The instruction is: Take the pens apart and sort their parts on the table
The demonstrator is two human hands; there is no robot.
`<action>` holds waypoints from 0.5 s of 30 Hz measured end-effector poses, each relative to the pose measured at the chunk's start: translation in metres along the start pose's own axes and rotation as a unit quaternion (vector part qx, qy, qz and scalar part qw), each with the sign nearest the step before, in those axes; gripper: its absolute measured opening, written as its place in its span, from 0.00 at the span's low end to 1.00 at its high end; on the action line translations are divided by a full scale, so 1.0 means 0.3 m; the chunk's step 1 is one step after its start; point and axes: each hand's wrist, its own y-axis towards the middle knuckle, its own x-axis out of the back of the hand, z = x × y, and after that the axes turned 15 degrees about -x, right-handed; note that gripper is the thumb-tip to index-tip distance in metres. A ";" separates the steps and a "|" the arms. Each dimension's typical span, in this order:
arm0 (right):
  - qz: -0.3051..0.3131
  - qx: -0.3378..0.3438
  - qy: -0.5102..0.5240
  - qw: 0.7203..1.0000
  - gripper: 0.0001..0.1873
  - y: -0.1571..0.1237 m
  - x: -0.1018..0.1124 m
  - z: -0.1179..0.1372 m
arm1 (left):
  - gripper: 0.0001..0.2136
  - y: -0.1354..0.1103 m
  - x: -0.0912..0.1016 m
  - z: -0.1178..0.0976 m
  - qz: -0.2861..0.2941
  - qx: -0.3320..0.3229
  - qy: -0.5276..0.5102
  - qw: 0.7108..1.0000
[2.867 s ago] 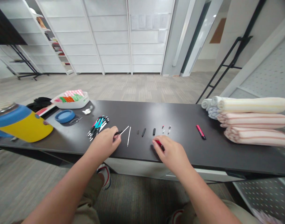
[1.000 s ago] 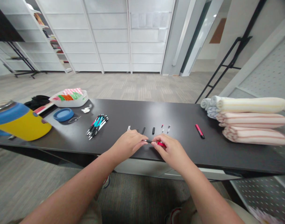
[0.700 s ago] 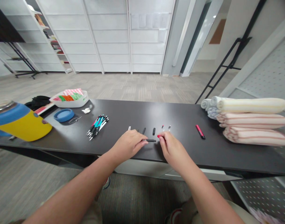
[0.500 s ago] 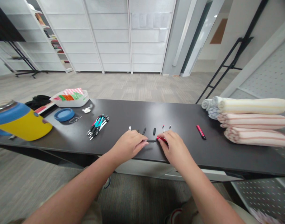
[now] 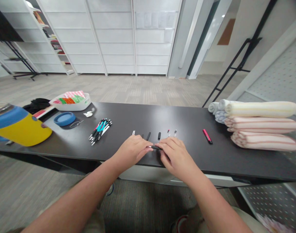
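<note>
My left hand (image 5: 134, 149) is closed, thumb and fingertips pinching one end of a slim black pen piece (image 5: 156, 147) just above the table. My right hand (image 5: 175, 154) curls over the other end of it, fingertips pressed on the piece. Whatever else lies under the right palm is hidden. Just beyond the hands lie a black pen cap (image 5: 159, 136), a thin black pen part (image 5: 148, 136), a small red-tipped part (image 5: 168, 131), a small metallic-tipped part (image 5: 175, 132) and thin silvery parts (image 5: 133, 132).
A pile of click pens (image 5: 100, 130) lies left, near a blue ring-shaped lid (image 5: 64, 119), a white basket (image 5: 82, 104) of colourful packets and a yellow-blue jug (image 5: 24, 129). A red marker (image 5: 207, 136) and rolled towels (image 5: 261, 124) are on the right of the dark table (image 5: 128, 113).
My right hand has shifted slightly left and now covers the end of the black pen piece. The red piece at its fingertips is out of sight. My left hand keeps its pinch.
</note>
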 end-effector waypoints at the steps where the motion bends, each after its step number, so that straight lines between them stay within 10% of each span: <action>1: 0.009 0.006 -0.002 1.000 0.16 -0.001 0.002 0.004 | 0.10 0.001 0.001 -0.002 0.000 -0.004 0.003 1.000; 15: 0.010 0.021 -0.007 1.000 0.11 -0.005 -0.017 -0.023 | 0.09 -0.033 0.033 -0.023 0.055 -0.033 0.038 0.997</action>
